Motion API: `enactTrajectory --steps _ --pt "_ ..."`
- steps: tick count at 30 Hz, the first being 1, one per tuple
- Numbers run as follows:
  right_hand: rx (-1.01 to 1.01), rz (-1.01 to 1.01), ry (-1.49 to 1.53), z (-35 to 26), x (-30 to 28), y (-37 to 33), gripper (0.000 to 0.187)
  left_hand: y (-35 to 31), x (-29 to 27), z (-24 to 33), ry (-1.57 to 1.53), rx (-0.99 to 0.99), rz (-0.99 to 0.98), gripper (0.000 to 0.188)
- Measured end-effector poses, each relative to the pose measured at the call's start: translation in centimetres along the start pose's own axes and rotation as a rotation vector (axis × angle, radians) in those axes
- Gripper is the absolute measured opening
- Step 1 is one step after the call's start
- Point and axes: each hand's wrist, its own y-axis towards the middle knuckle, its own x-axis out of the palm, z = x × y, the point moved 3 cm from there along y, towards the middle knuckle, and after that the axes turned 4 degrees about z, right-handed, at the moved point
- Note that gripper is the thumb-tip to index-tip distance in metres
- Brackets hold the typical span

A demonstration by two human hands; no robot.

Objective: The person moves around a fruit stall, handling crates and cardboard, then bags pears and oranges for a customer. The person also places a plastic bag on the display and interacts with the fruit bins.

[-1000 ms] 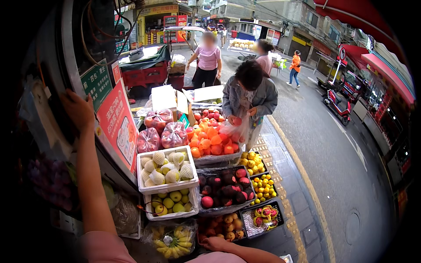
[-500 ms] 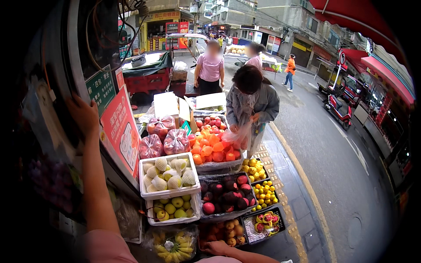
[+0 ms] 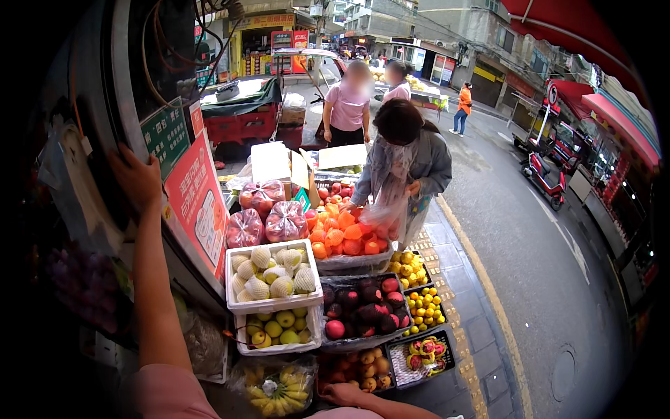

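Note:
My left hand (image 3: 137,179) is raised at the end of a stretched arm, its fingers spread against the dark metal door frame (image 3: 112,133). Low in the view, my right hand (image 3: 342,394) rests at the near edge of a crate of brownish-orange round fruit (image 3: 368,370). Its fingertips are in shade, and I cannot make out whether they grip anything. Just left of it lies a plastic-covered bunch of bananas (image 3: 280,394). Beyond that crate stands a box of dark red round fruit (image 3: 364,307), some in black sleeves.
White foam boxes hold net-wrapped fruit (image 3: 272,276) and green pears (image 3: 285,327). Crates of yellow fruit (image 3: 422,309) and dragon fruit (image 3: 427,355) line the kerb. Across the display, a person in a denim jacket (image 3: 427,171) holds a plastic bag (image 3: 391,209). A red sign (image 3: 199,202) leans left.
The view has shifted slightly. The person in the denim jacket has leaned in and reached toward the orange-wrapped fruit. A person in pink behind has turned. My hands stay in place.

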Motion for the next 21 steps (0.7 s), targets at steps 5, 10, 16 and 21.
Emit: enactTrajectory --steps 5,10,16,21 --pt "-0.004 0.008 0.002 0.4 0.2 0.1 0.035 0.3 -0.2 0.1 -0.012 0.008 0.000 0.076" --pt "0.006 0.005 0.013 -0.2 -0.5 -0.3 0.034 0.2 -0.3 0.3 -0.008 0.026 0.008 0.074" --pt "0.022 0.076 -0.072 -1.0 -2.1 -1.6 0.032 0.2 -1.1 1.3 -0.025 0.083 -0.001 0.066" --pt "0.042 0.101 -0.070 -1.9 -2.8 -2.1 0.038 -0.8 0.9 0.5 -0.005 0.117 0.017 0.070"
